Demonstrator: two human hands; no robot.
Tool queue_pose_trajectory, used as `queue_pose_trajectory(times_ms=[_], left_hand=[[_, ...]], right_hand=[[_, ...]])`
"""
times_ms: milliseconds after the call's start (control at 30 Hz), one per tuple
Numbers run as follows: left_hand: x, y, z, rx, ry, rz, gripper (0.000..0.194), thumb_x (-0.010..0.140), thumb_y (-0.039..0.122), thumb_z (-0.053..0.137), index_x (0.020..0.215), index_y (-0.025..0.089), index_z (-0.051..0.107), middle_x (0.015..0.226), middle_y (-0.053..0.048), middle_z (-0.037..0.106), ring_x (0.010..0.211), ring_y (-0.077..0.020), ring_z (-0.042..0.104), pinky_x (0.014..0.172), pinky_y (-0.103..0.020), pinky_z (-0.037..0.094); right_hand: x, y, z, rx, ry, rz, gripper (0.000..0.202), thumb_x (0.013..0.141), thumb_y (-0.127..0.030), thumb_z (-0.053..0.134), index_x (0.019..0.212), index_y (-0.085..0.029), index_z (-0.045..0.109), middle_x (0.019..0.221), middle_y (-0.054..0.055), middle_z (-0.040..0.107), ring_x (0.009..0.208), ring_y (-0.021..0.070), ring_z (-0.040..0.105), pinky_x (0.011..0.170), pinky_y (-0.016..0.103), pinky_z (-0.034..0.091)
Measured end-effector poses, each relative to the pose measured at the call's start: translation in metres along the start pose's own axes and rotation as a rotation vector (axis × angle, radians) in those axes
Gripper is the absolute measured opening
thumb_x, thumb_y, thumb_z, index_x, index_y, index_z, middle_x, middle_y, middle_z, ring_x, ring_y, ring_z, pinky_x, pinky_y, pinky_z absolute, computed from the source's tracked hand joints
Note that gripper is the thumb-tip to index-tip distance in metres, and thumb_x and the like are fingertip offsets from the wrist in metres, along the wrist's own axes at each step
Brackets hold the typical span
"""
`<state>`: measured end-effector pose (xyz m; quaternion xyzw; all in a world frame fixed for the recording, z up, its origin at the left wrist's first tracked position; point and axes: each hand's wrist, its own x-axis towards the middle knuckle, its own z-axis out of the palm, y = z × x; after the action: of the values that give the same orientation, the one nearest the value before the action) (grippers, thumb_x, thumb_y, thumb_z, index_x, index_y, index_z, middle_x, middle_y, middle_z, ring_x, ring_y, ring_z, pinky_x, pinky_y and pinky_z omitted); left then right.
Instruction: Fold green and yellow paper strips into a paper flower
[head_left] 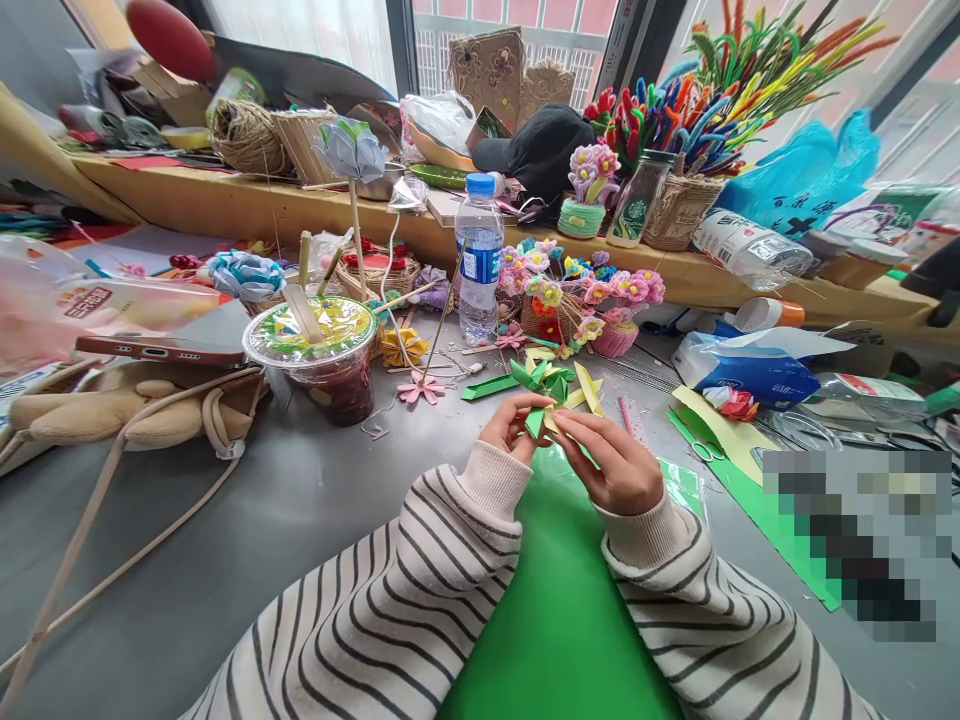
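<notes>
Both hands meet over the front middle of the grey table, with fingertips pinched together around folded paper. My left hand (516,424) is closed on a green folded paper piece (535,422). My right hand (613,462) also pinches at this paper, near a pale yellow bit; the exact grip is partly hidden by the fingers. Just beyond the fingertips lie more green folded strips (551,382) and yellow folded strips (589,388). A large green sheet (566,610) spreads below my forearms. A pink paper flower (421,388) on a thin stem is left of my hands.
A lidded drink cup (330,390) and a phone (161,345) stand to the left. Behind are a water bottle (480,265) and colourful flowers (540,275). On the right lie scissors (705,451), green paper (787,545) and a blue tissue pack (750,375). A crowded wooden ledge (420,215) runs behind.
</notes>
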<state>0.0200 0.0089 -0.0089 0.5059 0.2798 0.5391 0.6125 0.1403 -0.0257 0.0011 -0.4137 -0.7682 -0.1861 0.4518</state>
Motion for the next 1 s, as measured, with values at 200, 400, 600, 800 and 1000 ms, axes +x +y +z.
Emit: queue_pose_trajectory(times_ms=[200, 400, 600, 800, 1000], left_hand=[[0.005, 0.002, -0.006, -0.175, 0.018, -0.183, 0.029, 0.055, 0.023, 0.066, 0.081, 0.018, 0.055, 0.074, 0.0, 0.057, 0.063, -0.0086, 0.054, 0.052, -0.019, 0.045], [0.005, 0.006, -0.005, -0.399, -0.007, -0.399, 0.041, 0.047, 0.022, 0.073, 0.082, 0.018, 0.052, 0.063, 0.004, 0.057, 0.056, -0.0058, 0.056, 0.059, -0.019, 0.047], [0.002, 0.008, -0.003, -0.371, -0.023, -0.388, 0.037, 0.049, 0.02, 0.072, 0.08, 0.019, 0.053, 0.066, 0.004, 0.055, 0.059, -0.0058, 0.056, 0.059, -0.018, 0.046], [0.002, 0.003, -0.004, -0.326, -0.038, -0.337, 0.034, 0.05, 0.024, 0.071, 0.079, 0.018, 0.055, 0.065, 0.002, 0.055, 0.056, -0.0057, 0.053, 0.053, -0.018, 0.042], [0.007, -0.006, -0.004, -0.262, -0.01, -0.322, 0.047, 0.039, 0.035, 0.074, 0.077, 0.017, 0.053, 0.058, 0.003, 0.054, 0.049, -0.0061, 0.05, 0.048, -0.02, 0.04]], right_hand=[[-0.006, 0.005, -0.001, 0.157, -0.003, 0.121, 0.024, 0.073, -0.016, 0.054, 0.097, -0.019, 0.058, 0.091, 0.007, 0.063, 0.084, 0.0139, 0.059, 0.076, 0.026, 0.05], [-0.006, 0.007, 0.002, 0.108, 0.072, 0.04, 0.03, 0.072, -0.007, 0.051, 0.1, -0.017, 0.057, 0.093, 0.009, 0.063, 0.086, 0.0152, 0.058, 0.075, 0.027, 0.05], [-0.003, 0.004, -0.002, 0.068, 0.007, 0.052, 0.03, 0.069, -0.004, 0.053, 0.097, -0.014, 0.058, 0.09, 0.012, 0.063, 0.083, 0.0164, 0.058, 0.071, 0.029, 0.05], [-0.005, 0.007, -0.003, 0.076, -0.052, 0.044, 0.031, 0.069, -0.005, 0.052, 0.098, -0.016, 0.057, 0.089, 0.01, 0.062, 0.082, 0.0153, 0.058, 0.07, 0.028, 0.05], [-0.009, 0.008, 0.0, 0.067, -0.055, 0.051, 0.031, 0.07, -0.006, 0.052, 0.099, -0.017, 0.057, 0.089, 0.008, 0.063, 0.082, 0.0151, 0.058, 0.071, 0.027, 0.05]])
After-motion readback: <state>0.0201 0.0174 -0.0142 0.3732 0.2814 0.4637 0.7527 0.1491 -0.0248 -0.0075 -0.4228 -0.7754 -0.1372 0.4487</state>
